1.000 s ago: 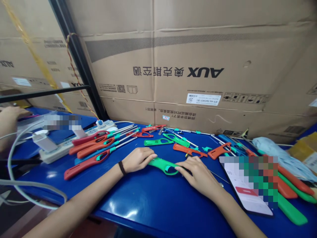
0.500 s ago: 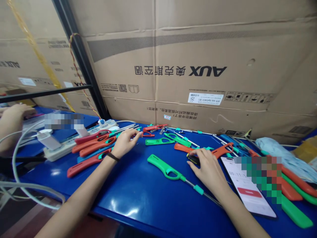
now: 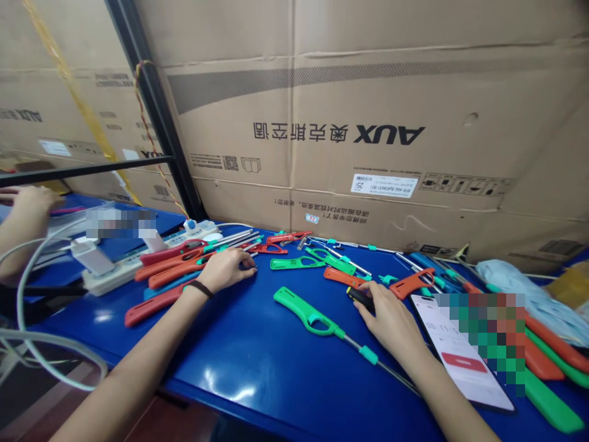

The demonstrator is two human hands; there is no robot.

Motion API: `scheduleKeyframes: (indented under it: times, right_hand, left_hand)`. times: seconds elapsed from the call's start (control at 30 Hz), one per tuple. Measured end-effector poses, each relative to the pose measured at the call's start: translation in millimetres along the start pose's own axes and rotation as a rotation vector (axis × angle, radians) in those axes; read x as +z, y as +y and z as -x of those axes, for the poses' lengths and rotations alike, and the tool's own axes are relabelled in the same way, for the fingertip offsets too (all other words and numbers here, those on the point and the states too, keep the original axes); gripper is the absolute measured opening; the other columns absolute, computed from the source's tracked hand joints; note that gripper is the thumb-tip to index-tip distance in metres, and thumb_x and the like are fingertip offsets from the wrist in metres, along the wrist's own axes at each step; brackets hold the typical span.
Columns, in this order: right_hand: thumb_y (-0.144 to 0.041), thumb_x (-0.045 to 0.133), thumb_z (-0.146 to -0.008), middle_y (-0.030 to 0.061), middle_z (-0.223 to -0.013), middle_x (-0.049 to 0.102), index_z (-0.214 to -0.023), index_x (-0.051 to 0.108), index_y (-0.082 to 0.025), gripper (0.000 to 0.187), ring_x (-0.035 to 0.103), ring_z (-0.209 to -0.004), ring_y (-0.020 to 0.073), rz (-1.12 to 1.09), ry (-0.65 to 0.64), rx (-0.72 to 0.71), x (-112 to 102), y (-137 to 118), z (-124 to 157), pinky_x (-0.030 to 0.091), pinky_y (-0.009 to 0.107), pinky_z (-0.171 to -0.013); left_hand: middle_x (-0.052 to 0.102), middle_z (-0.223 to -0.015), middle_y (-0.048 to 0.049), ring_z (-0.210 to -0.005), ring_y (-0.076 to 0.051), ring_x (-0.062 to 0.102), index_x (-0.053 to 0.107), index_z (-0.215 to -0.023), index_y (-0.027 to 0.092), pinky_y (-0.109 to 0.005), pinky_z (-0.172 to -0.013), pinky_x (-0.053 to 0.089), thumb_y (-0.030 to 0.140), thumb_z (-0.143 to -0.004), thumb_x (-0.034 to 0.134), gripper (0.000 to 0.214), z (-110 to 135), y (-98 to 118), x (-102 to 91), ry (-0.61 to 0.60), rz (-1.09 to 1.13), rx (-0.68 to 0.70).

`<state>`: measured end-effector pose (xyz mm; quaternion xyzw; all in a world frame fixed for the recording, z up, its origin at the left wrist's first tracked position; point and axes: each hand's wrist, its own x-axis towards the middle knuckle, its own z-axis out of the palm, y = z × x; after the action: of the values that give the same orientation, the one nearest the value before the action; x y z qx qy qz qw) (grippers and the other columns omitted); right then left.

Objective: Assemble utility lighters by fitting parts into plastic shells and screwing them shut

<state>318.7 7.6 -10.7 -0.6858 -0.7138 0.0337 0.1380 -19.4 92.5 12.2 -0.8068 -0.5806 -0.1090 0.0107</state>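
Observation:
My left hand (image 3: 228, 270) rests low over the blue table, thumb and fingertips pinched together; whatever lies between them is too small to make out. In my right hand (image 3: 391, 313) is a screwdriver (image 3: 361, 299) with a black and yellow handle; its shaft is not visible. Between the hands lies a green long-necked lighter (image 3: 297, 308), its metal tube running under my right forearm. Beyond are green lighter shell halves (image 3: 297, 263), an orange shell half (image 3: 340, 275) and another orange shell piece (image 3: 413, 283). Red and orange lighters (image 3: 156, 306) lie left of my left hand.
A phone (image 3: 464, 362) showing a timer lies right of my right forearm, beside more lighters (image 3: 552, 399). A power strip (image 3: 103, 277) with chargers and cables is at left. A cardboard box (image 3: 294, 98) stands behind. Another person's hand (image 3: 32, 205) is at far left.
My left hand has moved down and slightly left, away from the red parts at the back, with its fingers curling in. My right hand stays near its place, still holding the screwdriver.

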Motion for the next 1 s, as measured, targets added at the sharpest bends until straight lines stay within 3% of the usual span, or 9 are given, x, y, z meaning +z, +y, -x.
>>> scheduleKeyframes:
  times: [0.43,0.67,0.83,1.0]
  right_hand:
    - [-0.023,0.054,-0.086,0.0073,-0.102,0.065,-0.099,0.052,-0.02,0.013,0.062,-0.099,0.0263,-0.052,-0.027,-0.003,-4.1,-1.0,-0.2,0.045,0.034,-0.075]
    - [-0.024,0.052,-0.083,0.0084,-0.1,0.066,-0.096,0.053,-0.021,0.013,0.064,-0.092,0.026,-0.062,0.035,-0.057,0.1,3.6,-0.6,0.045,0.032,-0.067]
    - [-0.024,0.052,-0.084,0.007,-0.099,0.066,-0.096,0.053,-0.021,0.012,0.064,-0.093,0.0251,-0.056,0.037,-0.068,1.3,5.7,-1.1,0.045,0.032,-0.069]
    - [-0.024,0.053,-0.085,0.0076,-0.103,0.066,-0.098,0.053,-0.021,0.014,0.064,-0.096,0.0254,-0.049,0.016,-0.044,-1.3,3.2,-0.2,0.046,0.032,-0.07]
  left_hand:
    - [0.071,-0.089,-0.0037,-0.089,-0.023,0.062,0.069,-0.083,0.021,-0.027,-0.076,0.047,0.035,-0.076,0.053,0.023,5.5,6.2,3.6,0.063,0.048,0.021]
    - [0.072,-0.087,-0.0018,-0.077,-0.019,0.064,0.07,-0.084,0.022,-0.024,-0.067,0.047,0.035,-0.076,0.054,0.023,6.6,-2.8,5.6,-0.004,0.144,0.068]
    - [0.072,-0.085,-0.0017,-0.073,-0.018,0.064,0.071,-0.086,0.022,-0.023,-0.063,0.046,0.035,-0.075,0.057,0.022,8.1,-3.6,4.7,-0.021,0.19,0.081]
    - [0.07,-0.086,-0.0024,-0.08,-0.019,0.063,0.07,-0.083,0.021,-0.025,-0.07,0.046,0.042,-0.077,0.058,0.024,9.4,3.0,3.5,-0.032,0.217,0.129]
